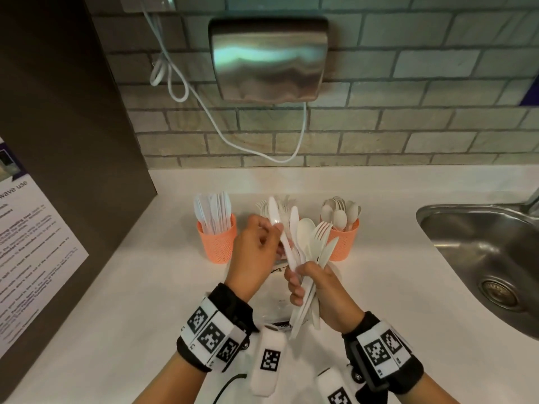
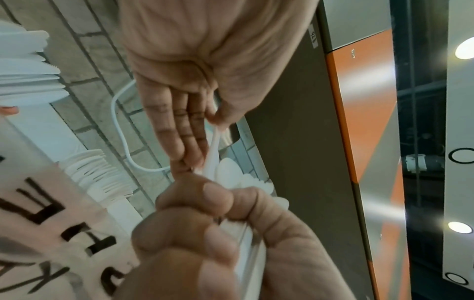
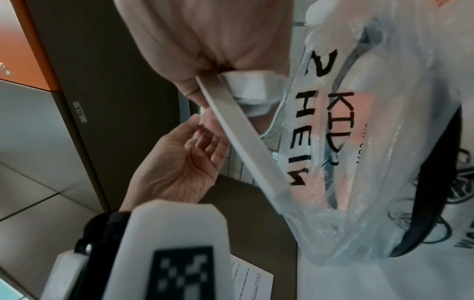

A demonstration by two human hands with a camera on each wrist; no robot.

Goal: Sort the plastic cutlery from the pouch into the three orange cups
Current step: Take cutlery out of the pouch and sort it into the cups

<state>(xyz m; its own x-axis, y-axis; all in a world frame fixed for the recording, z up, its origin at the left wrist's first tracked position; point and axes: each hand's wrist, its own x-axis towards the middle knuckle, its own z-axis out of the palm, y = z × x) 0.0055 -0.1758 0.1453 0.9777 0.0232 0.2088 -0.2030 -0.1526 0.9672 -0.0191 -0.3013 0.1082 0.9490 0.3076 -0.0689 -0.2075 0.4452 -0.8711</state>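
Observation:
Three orange cups stand at the back of the white counter. The left cup (image 1: 217, 243) holds knives and the right cup (image 1: 345, 243) holds spoons. The middle cup is hidden behind my hands; only its forks (image 1: 264, 206) show. My right hand (image 1: 300, 282) grips a mixed bundle of white cutlery (image 1: 313, 246) upright by the handles (image 3: 246, 142). My left hand (image 1: 274, 228) pinches one white knife (image 1: 277, 220) from that bundle, its blade up (image 2: 214, 148). The clear printed pouch (image 1: 277, 304) lies on the counter under my hands (image 3: 359, 142).
A steel sink (image 1: 481, 246) is set into the counter at the right. A metal wall unit (image 1: 268, 56) with a hanging white cable (image 1: 204, 112) sits above the cups. A dark panel with a printed notice (image 1: 32, 243) bounds the left side.

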